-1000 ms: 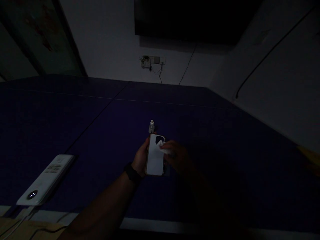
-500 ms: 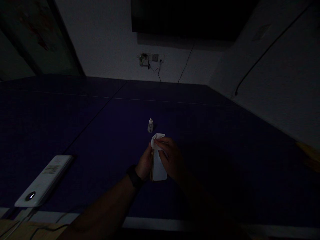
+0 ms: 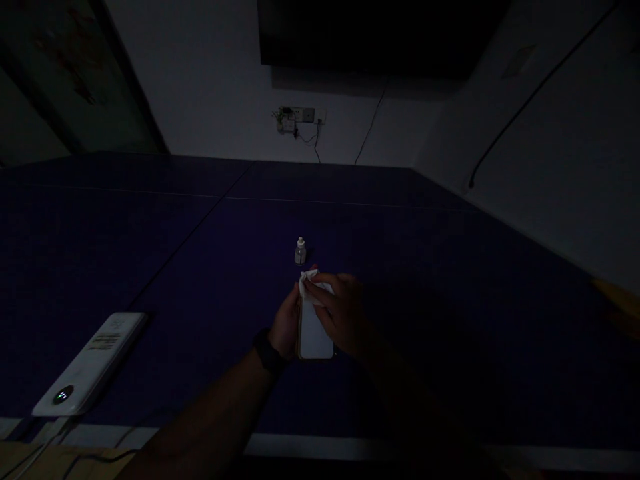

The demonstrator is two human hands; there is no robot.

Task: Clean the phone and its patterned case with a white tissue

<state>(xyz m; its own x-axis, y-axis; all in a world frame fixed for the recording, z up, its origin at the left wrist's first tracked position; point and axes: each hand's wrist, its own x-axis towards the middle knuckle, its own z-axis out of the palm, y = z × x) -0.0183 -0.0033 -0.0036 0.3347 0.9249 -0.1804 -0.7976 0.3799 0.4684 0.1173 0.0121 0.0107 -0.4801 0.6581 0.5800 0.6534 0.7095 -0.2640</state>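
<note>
In the dim middle of the head view, my left hand (image 3: 286, 327) grips a smartphone (image 3: 316, 337) by its left edge. The phone has a pale face turned up and a brownish rim. My right hand (image 3: 343, 310) presses a folded white tissue (image 3: 309, 287) onto the phone's far end, with the fingers bent over it. Part of the phone's right side is hidden under that hand. Just beyond the tissue, a small clear bottle (image 3: 300, 253) with a white cap stands upright on the blue table. Neither hand touches it.
A white power bank (image 3: 90, 363) with cables plugged in lies at the left on the blue table (image 3: 200, 267). Wall sockets (image 3: 300, 117) with wires sit behind the table, below a dark screen (image 3: 380, 33). Something yellow (image 3: 617, 300) is at the right edge.
The tissue has shifted slightly and lies flatter on the phone's far end, with my right fingers pressed over it. The phone has turned a little. The bottle stays in place.
</note>
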